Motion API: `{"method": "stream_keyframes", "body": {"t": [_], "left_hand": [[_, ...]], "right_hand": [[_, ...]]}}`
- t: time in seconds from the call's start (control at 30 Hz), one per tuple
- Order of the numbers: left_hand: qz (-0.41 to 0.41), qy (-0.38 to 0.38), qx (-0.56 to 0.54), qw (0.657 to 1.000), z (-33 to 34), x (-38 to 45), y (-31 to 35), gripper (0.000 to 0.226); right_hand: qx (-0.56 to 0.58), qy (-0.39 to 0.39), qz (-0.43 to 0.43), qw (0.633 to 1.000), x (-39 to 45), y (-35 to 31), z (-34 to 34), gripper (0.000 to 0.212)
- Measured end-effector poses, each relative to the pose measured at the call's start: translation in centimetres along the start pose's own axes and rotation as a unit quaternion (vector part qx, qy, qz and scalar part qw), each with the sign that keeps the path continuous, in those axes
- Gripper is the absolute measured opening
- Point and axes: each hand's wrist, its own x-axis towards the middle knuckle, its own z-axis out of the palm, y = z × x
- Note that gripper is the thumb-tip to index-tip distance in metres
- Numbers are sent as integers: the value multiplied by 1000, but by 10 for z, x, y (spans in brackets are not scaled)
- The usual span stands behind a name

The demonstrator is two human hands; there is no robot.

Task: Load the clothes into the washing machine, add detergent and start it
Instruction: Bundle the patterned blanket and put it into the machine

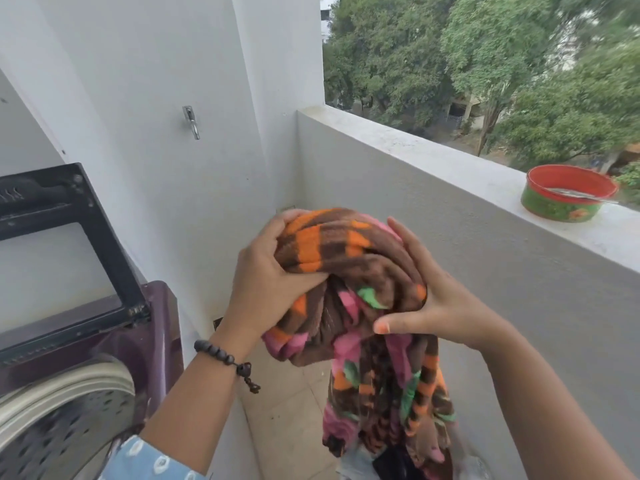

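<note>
Both hands are closed on one bunched, fleecy blanket (349,271) striped in brown, orange, pink and green, held up in mid-air at the centre of the view: the left hand (266,282) grips its 9 o'clock side with the fingers curled over the top fold, and the right hand (429,299) cups the 3 o'clock side, thumb pressed under the bundle. A long tail of the cloth hangs toward 6 o'clock, down to a blurred heap of other laundry (388,462) on the balcony floor. The washing machine (104,341) stands at 8 o'clock, purple-bodied, its lid (65,237) raised against the wall and its perforated drum (62,434) open, well apart from the bundle. The step in hand looks like carrying this piece across into the drum. To do it well, gather the hanging tail up first so it does not drag or snag on the machine's rim, swing the bundle toward 8 o'clock over the opening, and lower it in loosely rather than as a tight ball, so it can tumble. A red and green bowl (568,194) sits on the parapet (433,150) at 2 o'clock, clear of the path. No detergent shows here.
</note>
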Motion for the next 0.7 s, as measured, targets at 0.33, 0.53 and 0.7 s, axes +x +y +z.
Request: {"method": "stream_keyframes", "body": {"t": [0.33,0.53,0.7], "left_hand": [[-109,228,-303,919,42,-4,23,49],[-141,98,-258,951,60,-20,27,55],[-165,-39,-128,977,43,-20,28,122]], "right_hand": [[312,43,26,949,-4,34,-4,120],[378,170,59,908,6,29,-12,76],[307,165,17,937,11,26,-44,73]]}}
